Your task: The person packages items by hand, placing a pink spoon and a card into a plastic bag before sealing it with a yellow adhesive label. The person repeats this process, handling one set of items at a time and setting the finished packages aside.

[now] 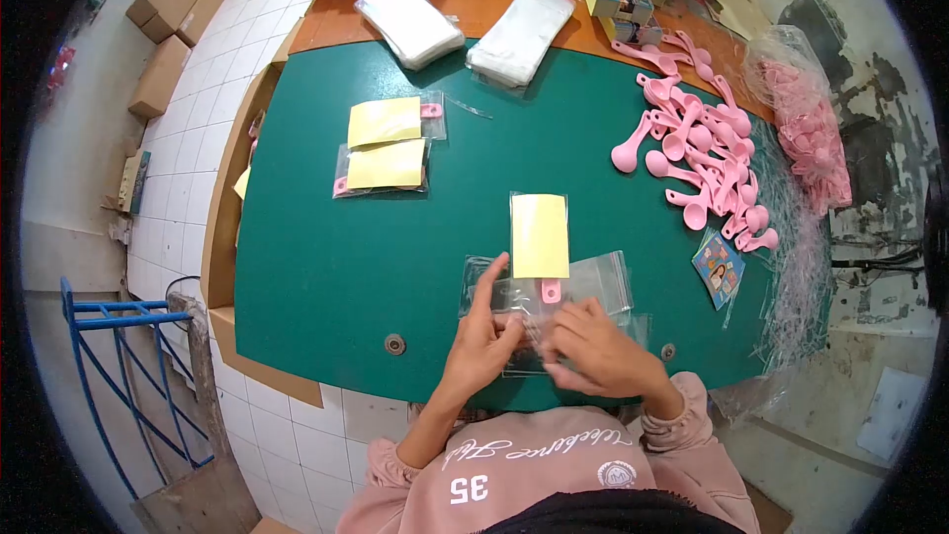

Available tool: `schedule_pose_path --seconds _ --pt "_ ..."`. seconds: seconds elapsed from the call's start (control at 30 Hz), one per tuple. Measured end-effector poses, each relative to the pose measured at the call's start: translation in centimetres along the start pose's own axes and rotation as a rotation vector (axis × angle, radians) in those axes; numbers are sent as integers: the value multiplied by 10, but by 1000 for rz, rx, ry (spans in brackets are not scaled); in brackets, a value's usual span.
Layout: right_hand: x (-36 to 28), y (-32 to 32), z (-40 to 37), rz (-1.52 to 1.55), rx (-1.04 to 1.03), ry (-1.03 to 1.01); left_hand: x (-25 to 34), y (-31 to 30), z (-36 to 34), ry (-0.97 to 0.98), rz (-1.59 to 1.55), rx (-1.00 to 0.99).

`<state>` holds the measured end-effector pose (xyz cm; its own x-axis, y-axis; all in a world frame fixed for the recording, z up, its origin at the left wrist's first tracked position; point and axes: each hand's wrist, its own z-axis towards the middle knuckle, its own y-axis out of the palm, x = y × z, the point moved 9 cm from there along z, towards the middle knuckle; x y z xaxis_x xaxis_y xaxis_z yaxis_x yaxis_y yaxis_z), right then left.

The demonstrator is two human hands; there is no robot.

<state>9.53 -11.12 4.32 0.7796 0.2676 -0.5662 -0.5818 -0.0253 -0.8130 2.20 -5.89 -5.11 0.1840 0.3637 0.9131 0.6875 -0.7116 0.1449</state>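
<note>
A clear plastic bag lies in front of me, with a yellow card in its far part and the pink handle end of a scoop showing below the card. At the near end of this bag, the thumb and fingers of my left hand pinch the plastic, its index finger stretched along the side. My right hand has its fingers curled on the same end, close to the left thumb. Under both hands lie several flat clear bags, partly hidden.
Two filled packs with yellow cards lie to the left. Stacks of clear bags sit at the far edge. Pink scoops are heaped at right, beside small printed cards and a bag of pink pieces. Cardboard boxes stand on the floor.
</note>
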Motion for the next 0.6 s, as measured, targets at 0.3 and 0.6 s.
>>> schedule_pose_path --seconds 0.3,0.6 --pt "237 -215 -261 -1106 101 1182 3 9 0 -7 -282 -135" --pt "47 -27 -32 25 260 345 4 21 -4 -80 -177 -180"
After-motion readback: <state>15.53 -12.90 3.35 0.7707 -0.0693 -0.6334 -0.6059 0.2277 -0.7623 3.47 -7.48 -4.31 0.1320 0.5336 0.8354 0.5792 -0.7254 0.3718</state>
